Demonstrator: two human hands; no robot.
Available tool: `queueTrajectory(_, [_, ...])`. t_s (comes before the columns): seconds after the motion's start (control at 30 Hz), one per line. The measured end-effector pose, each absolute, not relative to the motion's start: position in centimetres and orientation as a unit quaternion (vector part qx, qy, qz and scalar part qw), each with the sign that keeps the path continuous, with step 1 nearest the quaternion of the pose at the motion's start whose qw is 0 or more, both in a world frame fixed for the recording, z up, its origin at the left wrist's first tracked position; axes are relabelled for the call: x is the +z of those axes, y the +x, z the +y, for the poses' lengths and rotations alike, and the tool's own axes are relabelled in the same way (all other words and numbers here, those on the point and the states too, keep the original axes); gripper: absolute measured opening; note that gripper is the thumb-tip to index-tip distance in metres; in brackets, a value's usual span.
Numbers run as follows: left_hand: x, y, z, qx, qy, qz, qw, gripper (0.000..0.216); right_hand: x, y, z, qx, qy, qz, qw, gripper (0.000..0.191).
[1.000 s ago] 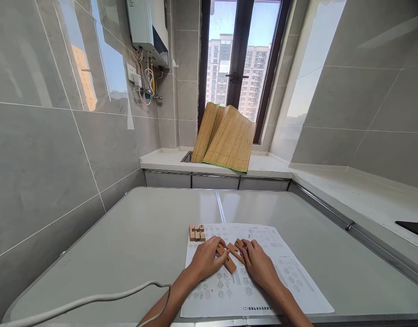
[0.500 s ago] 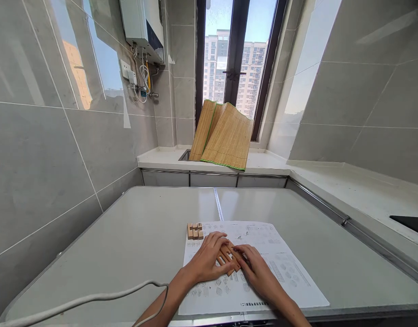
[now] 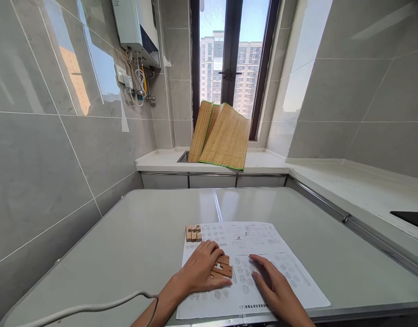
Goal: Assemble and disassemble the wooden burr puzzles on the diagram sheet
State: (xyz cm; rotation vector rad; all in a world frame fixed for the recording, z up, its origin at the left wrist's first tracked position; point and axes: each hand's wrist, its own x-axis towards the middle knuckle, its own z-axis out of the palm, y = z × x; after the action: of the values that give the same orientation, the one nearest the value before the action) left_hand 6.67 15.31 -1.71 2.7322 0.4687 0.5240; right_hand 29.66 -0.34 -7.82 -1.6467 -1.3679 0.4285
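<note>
My left hand (image 3: 202, 269) is curled over a few notched wooden puzzle pieces (image 3: 223, 267) that lie side by side on the printed paper sheet (image 3: 241, 297). Its fingers and palm hide their left ends, while its thumb lies along the near side. To the right, my right hand (image 3: 271, 281) hovers at the sheet with thumb and fingers apart, holding nothing. Beyond my left hand, at the sheet's far left corner, several lighter notched wooden blocks (image 3: 193, 233) stand grouped together.
The sheet lies on a pale table (image 3: 127, 254) near its front edge. A white cable (image 3: 89, 309) crosses at the lower left, by my left forearm. Behind the table, a bamboo mat (image 3: 226, 136) leans on the white ledge (image 3: 161, 162) under the window.
My right hand has let go of the wooden pieces and drawn back to the right, opening. My left hand has turned the pieces and shifted them slightly left.
</note>
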Motion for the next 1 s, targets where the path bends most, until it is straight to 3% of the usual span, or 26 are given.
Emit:
queueTrajectory(0.37, [-1.8, 1.9, 15.4, 0.252, 0.921, 0.293, 0.053, 0.029, -7.4, 29.9, -0.2, 0.199, -0.672, -0.543, 0.463, 0.033])
queueTrajectory(0.47, [-1.7, 1.7, 16.0, 0.281, 0.909, 0.305, 0.037, 0.032, -7.3, 29.8, -0.4, 0.199, -0.675, -0.539, 0.462, 0.031])
queueTrajectory(0.67, [-1.0, 0.4, 18.2, 0.361, 0.868, 0.335, 0.059, 0.017, -6.7, 29.7, -0.6, 0.196, -0.669, -0.532, 0.481, 0.03])
queueTrajectory(1.0, [-2.7, -2.2, 23.6, 0.379, 0.734, 0.523, 0.21, 0.034, -7.2, 29.9, -0.5, 0.194, -0.689, -0.515, 0.472, 0.035])
